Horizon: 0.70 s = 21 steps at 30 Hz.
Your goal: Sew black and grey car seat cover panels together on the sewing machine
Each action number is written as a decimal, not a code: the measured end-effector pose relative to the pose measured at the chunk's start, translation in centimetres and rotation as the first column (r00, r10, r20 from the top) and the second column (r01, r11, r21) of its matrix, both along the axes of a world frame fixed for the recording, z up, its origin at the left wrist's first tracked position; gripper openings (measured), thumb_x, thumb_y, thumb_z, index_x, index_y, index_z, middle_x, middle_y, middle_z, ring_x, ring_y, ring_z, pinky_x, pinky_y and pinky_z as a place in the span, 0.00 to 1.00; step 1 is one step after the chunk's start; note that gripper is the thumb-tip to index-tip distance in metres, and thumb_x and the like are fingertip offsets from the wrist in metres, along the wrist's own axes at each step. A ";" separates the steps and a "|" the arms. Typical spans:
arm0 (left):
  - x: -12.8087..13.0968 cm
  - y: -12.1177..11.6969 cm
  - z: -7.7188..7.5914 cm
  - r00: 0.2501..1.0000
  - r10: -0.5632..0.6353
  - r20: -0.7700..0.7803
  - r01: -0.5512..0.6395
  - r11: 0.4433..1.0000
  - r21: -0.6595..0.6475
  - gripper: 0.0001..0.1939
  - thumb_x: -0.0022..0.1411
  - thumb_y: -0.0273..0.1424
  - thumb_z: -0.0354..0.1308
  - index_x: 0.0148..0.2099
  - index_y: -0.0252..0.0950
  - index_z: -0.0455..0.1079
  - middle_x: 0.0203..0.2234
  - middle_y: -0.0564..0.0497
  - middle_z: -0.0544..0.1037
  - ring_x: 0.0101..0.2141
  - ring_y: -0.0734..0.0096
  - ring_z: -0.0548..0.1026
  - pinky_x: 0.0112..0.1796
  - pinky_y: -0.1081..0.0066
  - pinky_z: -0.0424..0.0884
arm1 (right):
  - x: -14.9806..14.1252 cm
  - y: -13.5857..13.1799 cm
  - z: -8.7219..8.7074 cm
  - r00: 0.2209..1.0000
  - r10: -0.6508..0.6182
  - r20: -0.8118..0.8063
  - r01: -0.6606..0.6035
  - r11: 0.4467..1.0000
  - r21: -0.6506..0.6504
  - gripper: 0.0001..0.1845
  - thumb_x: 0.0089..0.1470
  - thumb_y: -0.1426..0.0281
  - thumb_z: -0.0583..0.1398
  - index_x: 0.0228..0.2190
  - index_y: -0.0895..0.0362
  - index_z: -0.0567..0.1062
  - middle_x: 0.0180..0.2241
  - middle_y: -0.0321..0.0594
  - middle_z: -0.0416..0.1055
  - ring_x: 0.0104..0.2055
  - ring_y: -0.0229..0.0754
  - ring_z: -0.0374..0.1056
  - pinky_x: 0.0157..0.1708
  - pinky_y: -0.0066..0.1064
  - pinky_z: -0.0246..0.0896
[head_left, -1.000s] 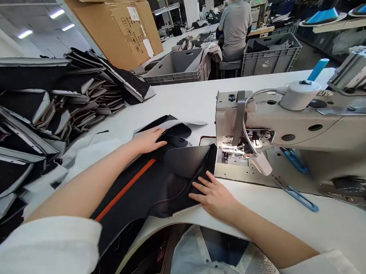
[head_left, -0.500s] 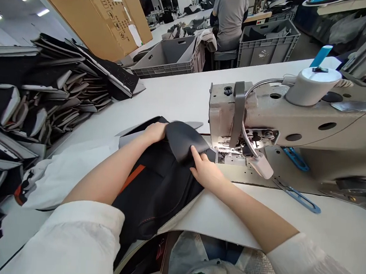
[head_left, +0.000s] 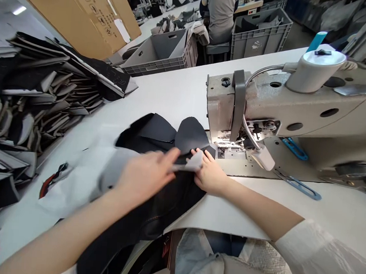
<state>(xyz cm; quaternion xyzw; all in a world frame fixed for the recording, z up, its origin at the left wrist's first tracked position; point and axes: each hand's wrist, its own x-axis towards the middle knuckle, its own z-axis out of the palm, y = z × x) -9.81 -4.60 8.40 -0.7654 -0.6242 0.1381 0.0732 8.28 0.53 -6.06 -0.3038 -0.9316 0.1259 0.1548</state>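
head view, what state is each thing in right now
left hand: over the black fabric, fingers pinching a pale grey strip
right hand: pressing on the fabric, fingers on the strip's other end
pale grey strip: held between both hands
black fabric panel: folded up, bunched beside the needle
grey sewing machine: lamp lit
grey plastic crate: open

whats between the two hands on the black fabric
In the head view, a pale grey strip bridges the left hand and right hand, lying over the black fabric.
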 end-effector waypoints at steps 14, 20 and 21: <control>5.5 1.9 -8.2 0.877 -0.472 0.084 0.479 0.857 -0.189 0.33 0.56 0.33 0.48 0.63 0.28 0.52 0.63 0.41 0.49 0.59 0.50 0.51 0.52 0.56 0.55 | 3.9 -6.5 0.1 0.997 0.050 0.056 -0.063 0.966 0.251 0.12 0.56 0.76 0.52 0.40 0.59 0.72 0.37 0.46 0.69 0.43 0.49 0.65 0.51 0.49 0.55; 8.7 3.2 -7.9 0.911 -0.399 0.099 0.411 0.875 -0.254 0.31 0.56 0.31 0.45 0.61 0.24 0.55 0.62 0.41 0.54 0.54 0.54 0.58 0.45 0.59 0.63 | 6.0 -4.9 -0.2 0.983 0.173 0.053 -0.181 0.935 0.305 0.14 0.56 0.78 0.52 0.43 0.59 0.71 0.39 0.45 0.70 0.42 0.48 0.66 0.51 0.46 0.58; 8.8 3.4 -8.0 0.917 -0.384 0.104 0.398 0.883 -0.247 0.31 0.55 0.31 0.45 0.60 0.24 0.56 0.62 0.41 0.53 0.54 0.53 0.59 0.45 0.59 0.64 | 6.4 -4.8 -0.2 0.984 0.174 0.036 -0.177 0.939 0.294 0.15 0.56 0.78 0.53 0.45 0.59 0.70 0.41 0.45 0.70 0.45 0.49 0.65 0.52 0.46 0.57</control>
